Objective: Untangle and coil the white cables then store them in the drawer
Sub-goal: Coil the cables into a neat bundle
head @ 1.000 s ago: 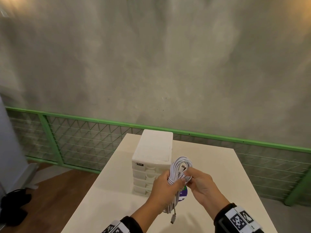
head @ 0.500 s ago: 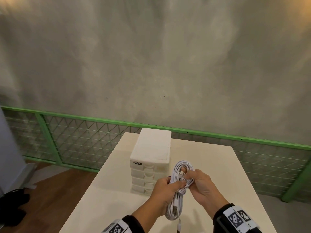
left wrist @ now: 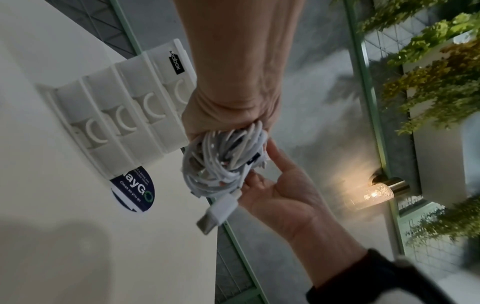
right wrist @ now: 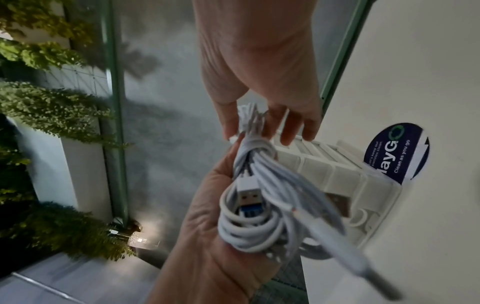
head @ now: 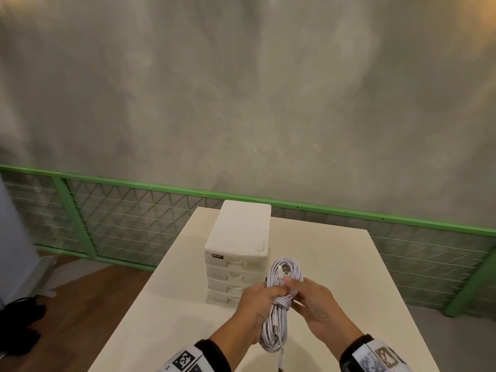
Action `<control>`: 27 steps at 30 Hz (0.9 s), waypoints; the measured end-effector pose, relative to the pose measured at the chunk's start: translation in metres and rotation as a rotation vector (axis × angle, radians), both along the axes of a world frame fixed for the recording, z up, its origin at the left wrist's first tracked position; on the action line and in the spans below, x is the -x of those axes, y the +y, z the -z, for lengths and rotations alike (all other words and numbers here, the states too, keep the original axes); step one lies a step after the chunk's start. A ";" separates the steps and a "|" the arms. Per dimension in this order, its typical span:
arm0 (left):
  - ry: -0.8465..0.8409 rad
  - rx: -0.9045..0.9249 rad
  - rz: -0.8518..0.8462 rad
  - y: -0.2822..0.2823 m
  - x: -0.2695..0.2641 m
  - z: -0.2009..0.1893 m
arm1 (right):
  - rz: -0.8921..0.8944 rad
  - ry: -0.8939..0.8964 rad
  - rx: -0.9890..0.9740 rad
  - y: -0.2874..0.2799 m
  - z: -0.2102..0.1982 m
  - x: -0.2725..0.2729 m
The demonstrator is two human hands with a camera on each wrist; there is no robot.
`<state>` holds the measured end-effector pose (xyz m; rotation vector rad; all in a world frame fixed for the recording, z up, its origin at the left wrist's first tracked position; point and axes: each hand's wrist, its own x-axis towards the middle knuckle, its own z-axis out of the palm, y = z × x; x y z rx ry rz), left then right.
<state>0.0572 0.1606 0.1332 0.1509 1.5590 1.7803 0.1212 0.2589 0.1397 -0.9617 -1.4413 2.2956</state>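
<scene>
**Cable bundle held lower, in front of the drawer box**

The cable bundle [head: 279, 304] is now held lower and nearer the body than a second ago, when its top loop was level with the upper drawers; the head view has also dipped, so more of the table [head: 335, 264] is seen. One plug, which hung free below the hands a second ago, is still seen dangling under the coil.

The bundle is held above the table, just in front of the drawer box [head: 236, 253], whose drawers are all closed. Its middle is gripped by the left hand [head: 256, 304], the fingers curled tightly round the strands, with loops standing out above and below the fist. In the right wrist view a USB plug [right wrist: 249, 195] is seen lying inside the lower loop.

The right hand [head: 316, 304] is set against the right side of the bundle. Its thumb and forefinger are closed on strands at the wrapped middle, while the other fingers [right wrist: 298, 123] are spread loosely apart. A round blue sticker [left wrist: 135, 189] is seen on the table beside the drawer box.
</scene>
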 end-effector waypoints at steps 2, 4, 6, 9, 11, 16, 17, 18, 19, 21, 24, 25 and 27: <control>0.009 -0.001 0.016 0.001 -0.004 0.005 | 0.010 -0.005 -0.014 -0.003 0.001 0.001; 0.027 0.006 0.039 0.003 -0.006 0.009 | 0.004 -0.020 -0.043 -0.004 0.004 0.003; 0.049 0.008 0.077 0.003 -0.006 0.011 | 0.015 -0.034 -0.067 -0.003 0.008 0.004; 0.068 0.024 0.173 0.002 -0.008 0.018 | 0.050 -0.067 -0.104 0.002 0.018 0.004; 0.050 0.030 0.256 0.001 -0.011 0.025 | 0.085 -0.099 -0.097 0.005 0.027 0.003; 0.024 0.062 0.409 -0.003 -0.019 0.050 | 0.117 -0.197 -0.079 0.015 0.052 -0.006; 0.013 0.077 0.425 -0.004 -0.019 0.055 | 0.105 -0.217 -0.078 0.017 0.058 -0.009; -0.007 0.093 0.437 -0.004 -0.020 0.061 | 0.086 -0.231 -0.079 0.018 0.063 -0.013; -0.037 0.105 0.447 -0.003 -0.021 0.067 | 0.063 -0.246 -0.077 0.020 0.069 -0.017; -0.113 0.113 0.453 -0.002 -0.023 0.082 | 0.023 -0.277 -0.057 0.024 0.081 -0.025; -0.196 0.132 0.443 -0.001 -0.031 0.101 | -0.037 -0.301 -0.007 0.030 0.101 -0.036; -0.223 0.142 0.437 0.000 -0.034 0.109 | -0.053 -0.303 0.013 0.032 0.109 -0.040; -0.257 0.166 0.428 0.002 -0.038 0.126 | -0.078 -0.308 0.056 0.035 0.124 -0.045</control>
